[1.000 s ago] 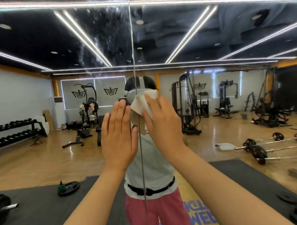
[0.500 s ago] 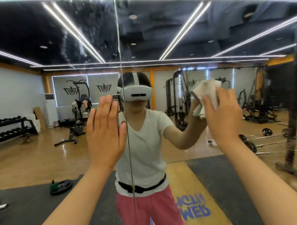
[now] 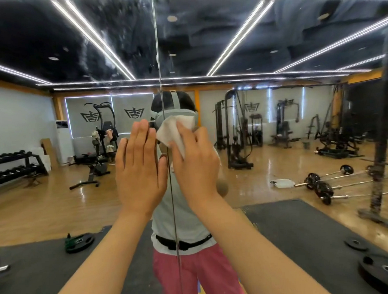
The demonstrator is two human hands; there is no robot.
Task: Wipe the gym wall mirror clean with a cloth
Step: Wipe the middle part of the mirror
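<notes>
Right hand (image 3: 196,166) is back at frame centre. Half a second ago it had the cloth out at centre right; now the cloth (image 3: 177,134) sits just right of the seam (image 3: 158,59), over our reflection's head. So we're running side-to-side passes on the mirror's (image 3: 273,43) right pane, and we judge this pass ends at the joint.

Right fingers are together, slightly curled over the bunched cloth, holding it to the glass; thumb hidden. Left hand (image 3: 140,171) stays planted flat on the left pane, fingers straight and pressed together, thumb just beside the seam. Bracing, we judge.

Still to do: speckled haze (image 3: 121,39) at upper centre, mostly left of the seam, well above the cloth.

In the way: only the left hand. It blocks the cloth's path leftward, covers glass that needs wiping, and will probably leave prints.

The rest is reflection, no obstacle: dumbbell rack (image 3: 11,163) at left, plate (image 3: 79,242) lower left, barbells (image 3: 323,185) at right.
</notes>
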